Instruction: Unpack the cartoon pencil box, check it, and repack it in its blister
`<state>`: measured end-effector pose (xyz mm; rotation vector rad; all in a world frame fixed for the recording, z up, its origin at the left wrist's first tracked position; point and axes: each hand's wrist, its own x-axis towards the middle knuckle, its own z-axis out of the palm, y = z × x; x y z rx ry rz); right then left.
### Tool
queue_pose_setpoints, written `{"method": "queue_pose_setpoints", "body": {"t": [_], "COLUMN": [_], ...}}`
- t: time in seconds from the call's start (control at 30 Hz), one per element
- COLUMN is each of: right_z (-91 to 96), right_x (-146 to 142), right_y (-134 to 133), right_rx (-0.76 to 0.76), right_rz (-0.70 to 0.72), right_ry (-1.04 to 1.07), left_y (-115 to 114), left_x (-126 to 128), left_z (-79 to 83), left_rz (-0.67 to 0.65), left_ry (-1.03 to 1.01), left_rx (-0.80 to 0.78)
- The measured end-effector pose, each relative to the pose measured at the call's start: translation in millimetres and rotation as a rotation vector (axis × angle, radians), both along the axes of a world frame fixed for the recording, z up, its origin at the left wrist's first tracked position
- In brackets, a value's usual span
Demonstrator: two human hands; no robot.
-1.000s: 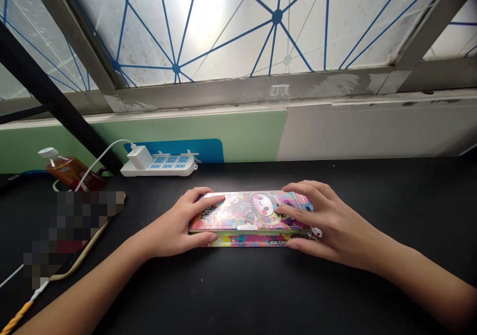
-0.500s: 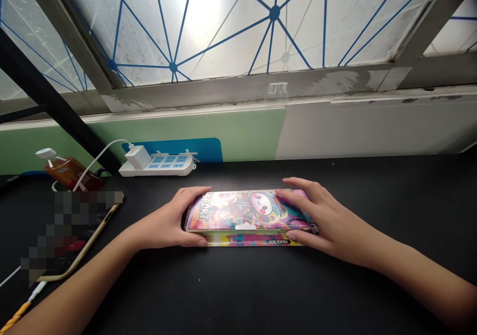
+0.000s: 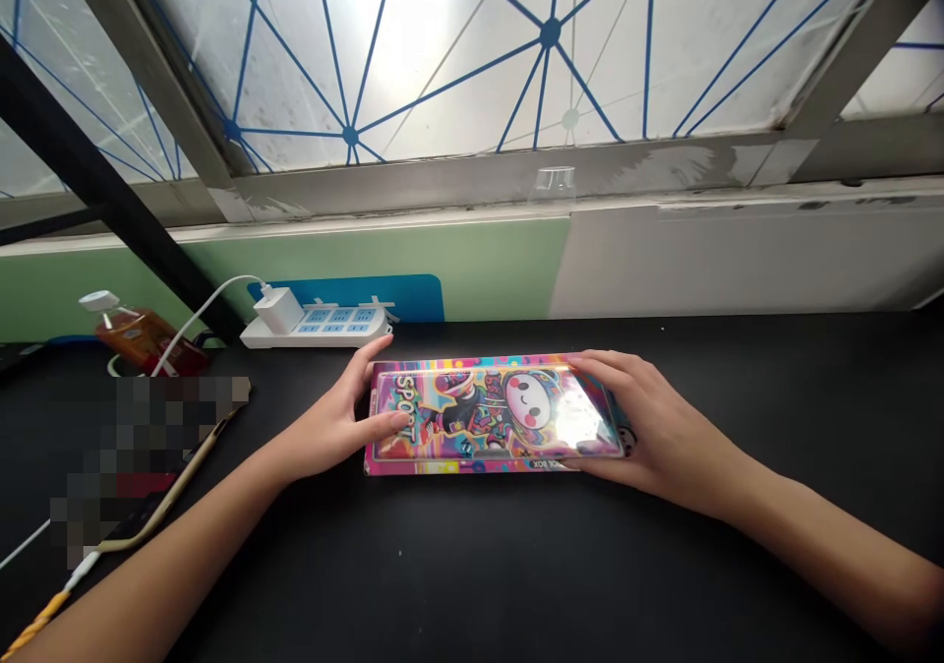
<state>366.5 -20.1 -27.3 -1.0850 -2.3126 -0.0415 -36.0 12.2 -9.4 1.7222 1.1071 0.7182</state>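
A colourful pencil box (image 3: 491, 412) with a cartoon face on its lid lies on the black table (image 3: 516, 565) in front of me. Its lid is tilted up toward me, the front edge raised. My left hand (image 3: 335, 422) grips the box's left end, thumb on the lid, fingers behind. At the right end my right hand (image 3: 649, 427) holds the box, fingers curled over the lid's far edge and thumb underneath.
A white power strip (image 3: 317, 327) with a plugged charger lies at the back left by the wall. A bottle of orange liquid (image 3: 137, 333) lies further left. A blurred flat object (image 3: 140, 456) and cables rest at the left edge.
The lid has swung up from nearly flat to tilted toward me. Both hands shifted from pressing on top to holding the box's ends.
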Motion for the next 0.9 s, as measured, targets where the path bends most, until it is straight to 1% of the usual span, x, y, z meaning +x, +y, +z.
{"method": "queue_pose_setpoints", "body": {"t": [0.07,0.13,0.23,0.37,0.43,0.7,0.9], "right_z": [0.2,1.2,3.8,5.8,5.8,9.9,12.7], "right_x": [0,-2,-8,-19,-21,-22,-21], "right_y": [-1,-3,-7,-11,-12,-13,-13], "right_rx": [-0.013,-0.054,-0.095,-0.05,-0.034,-0.006,0.038], "right_rz": [0.001,0.01,-0.006,-0.125,-0.155,-0.163,-0.138], "right_ry": [0.009,0.046,0.148,0.27,0.29,0.335,0.337], "left_y": [-3,-9,-17,-27,-29,-30,-29], "left_x": [7,14,21,25,25,23,23], "left_z": [2.0,2.7,2.1,2.1,2.7,-0.3,-0.3], "left_rz": [0.022,0.041,0.069,0.083,0.083,0.076,0.074], "left_ry": [-0.077,-0.152,-0.203,-0.186,-0.17,-0.174,-0.182], "left_rx": [-0.085,-0.099,-0.042,0.053,0.083,0.134,0.191]}}
